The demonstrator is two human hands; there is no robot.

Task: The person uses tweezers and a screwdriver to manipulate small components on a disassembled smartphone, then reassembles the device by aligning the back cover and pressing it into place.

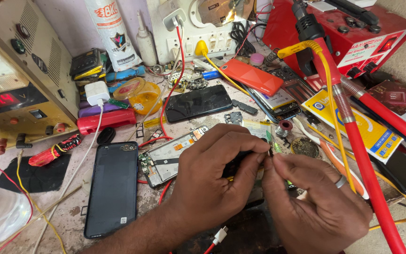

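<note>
Two bare hands meet over a cluttered phone-repair bench: the left hand [214, 176] and the right hand [316, 202], a ring on one finger, pinch their fingertips narrowly together on a tiny dark part [271, 153], too small to identify, held just above the bench near its middle. Partly hidden under the left hand lies an opened phone [167, 157] with its circuit board exposed; just to its left a dark phone back cover [113, 188] lies flat. A thick red hose [367, 174] crosses the right side beside the right hand, with a yellow cable [330, 94] running along it. Farther back, a black phone [198, 102] lies face up near an orange phone [251, 76] and a stack of other handsets. At the far left stands a beige power supply [19, 75] with a red digit display; at the far right, a red rework station [348, 33]; between them, a white wall socket strip [203, 40]
</note>
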